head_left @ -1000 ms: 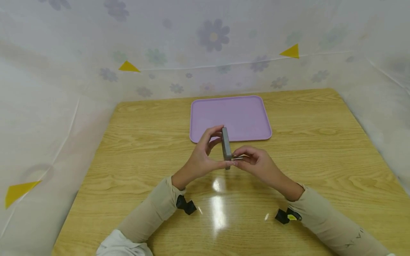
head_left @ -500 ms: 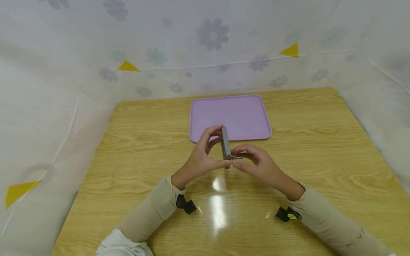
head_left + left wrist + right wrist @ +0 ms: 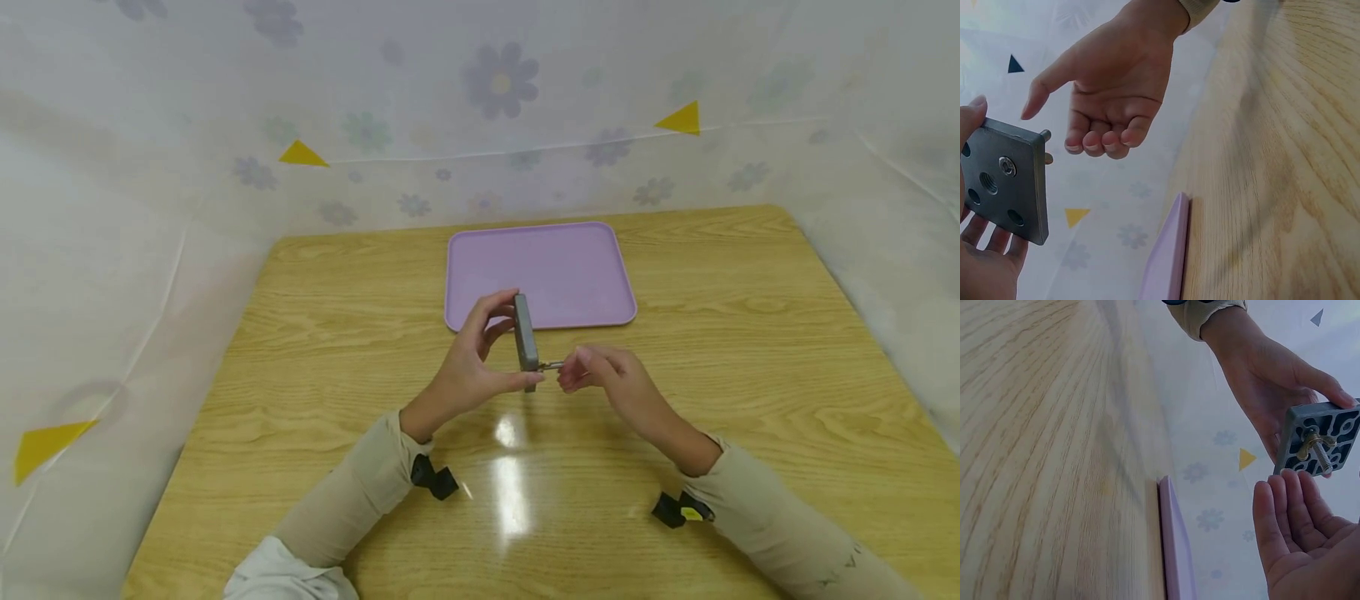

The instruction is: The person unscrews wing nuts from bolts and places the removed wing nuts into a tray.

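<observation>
In the head view, the left hand [image 3: 465, 367] is holding the gray plate [image 3: 526, 333] edge-on at the middle of the frame, thumb at its lower edge and fingers at its upper end; a bolt [image 3: 553, 365] is sticking out of the plate's right face; the right hand [image 3: 611, 379] is hovering just right of it, fingers loosely bent; a purple tray [image 3: 540, 258] is lying on the wooden table [image 3: 337, 333] at upper centre, behind the plate.

In the left wrist view, the plate is showing its holed face and a round screw head [image 3: 1007, 166] at left; the right hand is hanging at upper centre, thumb spread wide from its fingers.

In the right wrist view, the plate's ribbed face is showing at right, with a brass wing nut [image 3: 1303, 450] sitting around the bolt; the right hand's fingers are extending at lower right, their contact with the plate being impossible to tell.
</observation>
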`<state>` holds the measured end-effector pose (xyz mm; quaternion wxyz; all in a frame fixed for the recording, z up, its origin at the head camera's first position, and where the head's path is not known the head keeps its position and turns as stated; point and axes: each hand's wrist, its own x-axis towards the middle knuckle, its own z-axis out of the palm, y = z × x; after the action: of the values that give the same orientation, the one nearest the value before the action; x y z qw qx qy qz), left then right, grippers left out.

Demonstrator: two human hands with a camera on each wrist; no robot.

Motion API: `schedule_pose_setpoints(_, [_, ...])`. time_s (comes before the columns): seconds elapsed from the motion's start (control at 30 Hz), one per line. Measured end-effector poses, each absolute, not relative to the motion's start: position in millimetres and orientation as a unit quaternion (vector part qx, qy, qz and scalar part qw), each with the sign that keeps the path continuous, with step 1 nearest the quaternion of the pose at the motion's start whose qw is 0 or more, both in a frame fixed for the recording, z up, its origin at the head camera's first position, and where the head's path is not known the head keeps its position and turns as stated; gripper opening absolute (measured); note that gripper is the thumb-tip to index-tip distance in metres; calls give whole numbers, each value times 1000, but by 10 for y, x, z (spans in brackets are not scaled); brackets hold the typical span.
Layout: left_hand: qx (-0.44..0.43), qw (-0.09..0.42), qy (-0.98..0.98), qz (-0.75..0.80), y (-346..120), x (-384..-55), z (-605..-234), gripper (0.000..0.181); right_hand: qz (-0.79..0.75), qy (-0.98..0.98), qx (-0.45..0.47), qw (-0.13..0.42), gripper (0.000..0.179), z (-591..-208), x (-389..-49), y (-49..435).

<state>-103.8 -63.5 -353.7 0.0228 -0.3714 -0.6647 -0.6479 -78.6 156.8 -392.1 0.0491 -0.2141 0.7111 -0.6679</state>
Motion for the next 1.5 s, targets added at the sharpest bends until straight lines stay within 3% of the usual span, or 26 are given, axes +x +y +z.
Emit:
schedule_pose_setpoints(0.23, [-373, 23, -666, -646, -635, -1045, -3539, 93, -695, 675, -206, 140, 54, -3929, -769, 1545])
schedule_pose_setpoints(0.4, [-375, 19, -667, -643, -629, -1046, -3550, 93, -707, 662, -187, 162, 51, -3895, -760, 1505])
schedule_pose_setpoints(0.63, [-376, 19, -670, -639, -620, -1045, -3562, 93, -690, 688, -159, 159, 34, -3903, -781, 1460])
schedule_pose_setpoints(0.97, [-378, 16, -666, -643, -605, -1044, -3556, 93, -701, 680, -157, 147, 26, -3930, -794, 1429])
schedule_pose_setpoints(1.3, [-378, 17, -660, -649, -597, -1034, -3554, 92, -684, 698, -191, 95, 18, -3931, -809, 1434])
schedule_pose_setpoints(1.5, [-381, 18, -658, -650, -595, -1040, -3555, 93, -685, 680, -258, 50, 16, -3943, -812, 1429])
